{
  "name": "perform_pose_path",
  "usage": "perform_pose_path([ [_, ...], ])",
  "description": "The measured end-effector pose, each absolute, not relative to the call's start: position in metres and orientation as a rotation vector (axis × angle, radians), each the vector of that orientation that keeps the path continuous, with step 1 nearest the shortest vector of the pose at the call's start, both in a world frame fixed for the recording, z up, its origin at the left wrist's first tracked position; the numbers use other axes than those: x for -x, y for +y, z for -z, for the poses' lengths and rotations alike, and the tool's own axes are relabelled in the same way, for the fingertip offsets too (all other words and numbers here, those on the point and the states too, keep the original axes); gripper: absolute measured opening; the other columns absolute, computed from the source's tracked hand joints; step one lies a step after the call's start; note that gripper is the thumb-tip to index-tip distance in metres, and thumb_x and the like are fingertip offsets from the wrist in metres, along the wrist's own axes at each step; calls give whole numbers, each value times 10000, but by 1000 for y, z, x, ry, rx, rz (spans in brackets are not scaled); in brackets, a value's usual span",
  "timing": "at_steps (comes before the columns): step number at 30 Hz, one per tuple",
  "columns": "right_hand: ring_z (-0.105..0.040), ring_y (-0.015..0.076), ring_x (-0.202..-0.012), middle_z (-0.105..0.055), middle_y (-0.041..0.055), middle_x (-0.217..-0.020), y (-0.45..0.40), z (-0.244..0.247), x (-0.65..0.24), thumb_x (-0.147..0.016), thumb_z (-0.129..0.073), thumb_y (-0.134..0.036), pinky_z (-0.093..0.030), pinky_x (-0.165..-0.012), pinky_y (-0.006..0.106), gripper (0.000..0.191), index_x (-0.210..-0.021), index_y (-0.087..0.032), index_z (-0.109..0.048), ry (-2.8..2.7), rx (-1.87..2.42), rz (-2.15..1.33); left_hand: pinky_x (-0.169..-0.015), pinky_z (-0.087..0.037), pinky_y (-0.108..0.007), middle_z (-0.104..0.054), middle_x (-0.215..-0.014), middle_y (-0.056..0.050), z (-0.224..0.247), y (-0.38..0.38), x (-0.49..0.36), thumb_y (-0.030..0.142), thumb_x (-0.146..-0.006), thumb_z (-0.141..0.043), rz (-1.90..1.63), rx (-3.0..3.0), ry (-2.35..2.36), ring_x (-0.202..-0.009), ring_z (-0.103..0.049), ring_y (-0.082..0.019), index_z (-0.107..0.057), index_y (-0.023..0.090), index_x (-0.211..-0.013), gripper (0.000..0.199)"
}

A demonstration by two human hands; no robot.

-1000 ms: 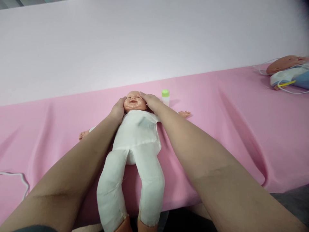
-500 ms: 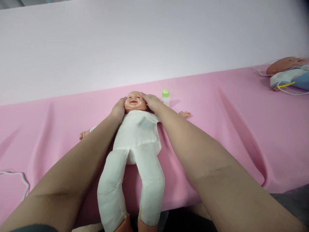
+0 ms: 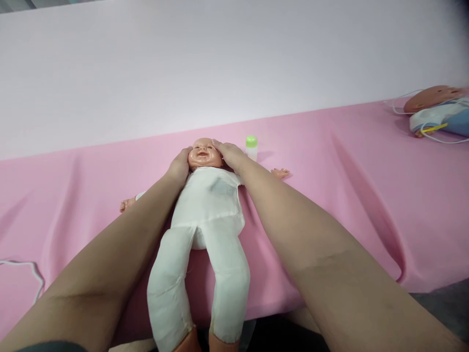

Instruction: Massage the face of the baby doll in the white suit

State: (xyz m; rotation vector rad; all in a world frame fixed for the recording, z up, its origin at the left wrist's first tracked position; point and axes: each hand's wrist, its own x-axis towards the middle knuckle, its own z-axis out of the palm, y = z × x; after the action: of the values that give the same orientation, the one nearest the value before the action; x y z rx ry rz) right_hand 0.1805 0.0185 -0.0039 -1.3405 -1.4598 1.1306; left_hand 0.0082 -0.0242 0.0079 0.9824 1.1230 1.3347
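Note:
A baby doll (image 3: pixel 205 203) lies face up with its legs toward me, its cloth body white and its head (image 3: pixel 202 155) of shiny hard plastic. My left hand (image 3: pixel 181 165) is laid along the left side of that head. Against the other side rests my right hand (image 3: pixel 230 155), its fingertips near the brow. Between them the two hands hold the head; the fingers of the left are mostly hidden. Both doll arms stretch outward beneath my forearms, with the small plastic hands showing beyond. A grey patch marks the doll's chest.
A small bottle with a green cap (image 3: pixel 251 146) stands just right of my right hand. Pink cloth (image 3: pixel 311 146) covers the table against a pale wall. Another doll (image 3: pixel 428 105) in white and blue lies far right with a white cord and a yellow strip. A white cord (image 3: pixel 34 274) lies lower left.

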Motion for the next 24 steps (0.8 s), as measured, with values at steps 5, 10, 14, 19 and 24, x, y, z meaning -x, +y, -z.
perform_pose_path([
  [5, -716, 334, -1076, -765, 124, -1131, 25, 9, -182, -845, -502, -878, -527, -1031, 497, 762, -1138, -224, -761, -1494, 1329, -1113, -798, -634, -384, -796, -916, -122, -7, -23, -7, 496, -909, -593, -1341, -987, 1127, -827, -769, -287, -735, 149, -1039, 397],
  [10, -727, 321, -1021, -769, 122, -1098, 23, 10, -180, -848, -525, -859, -538, -999, 482, 756, -1183, -216, -739, -1458, 1298, -1172, -793, -639, -404, -795, -900, -121, -5, -24, -7, 532, -904, -592, -1324, -966, 1146, -832, -771, -304, -738, 153, -1064, 437],
  [14, -734, 315, -1023, -772, 110, -1087, 24, 10, -179, -861, -541, -824, -548, -984, 462, 710, -1197, -229, -735, -1427, 1312, -1187, -813, -643, -434, -789, -860, -110, -7, -28, -11, 545, -902, -616, -1358, -953, 1123, -848, -773, -328, -728, 165, -1086, 437],
  [19, -737, 332, -1025, -777, 107, -1076, 25, 10, -179, -849, -537, -845, -545, -999, 487, 716, -1165, -239, -748, -1434, 1312, -1181, -837, -637, -414, -792, -895, -135, -8, -28, -10, 542, -900, -616, -1337, -962, 1121, -833, -774, -310, -732, 142, -1081, 455],
  [24, -724, 348, -1055, -765, 126, -1113, 24, 8, -180, -864, -528, -837, -526, -1023, 512, 716, -1160, -226, -753, -1458, 1286, -1162, -858, -630, -412, -792, -906, -135, -8, -26, -8, 532, -908, -605, -1322, -968, 1119, -829, -773, -301, -727, 142, -1083, 445],
])
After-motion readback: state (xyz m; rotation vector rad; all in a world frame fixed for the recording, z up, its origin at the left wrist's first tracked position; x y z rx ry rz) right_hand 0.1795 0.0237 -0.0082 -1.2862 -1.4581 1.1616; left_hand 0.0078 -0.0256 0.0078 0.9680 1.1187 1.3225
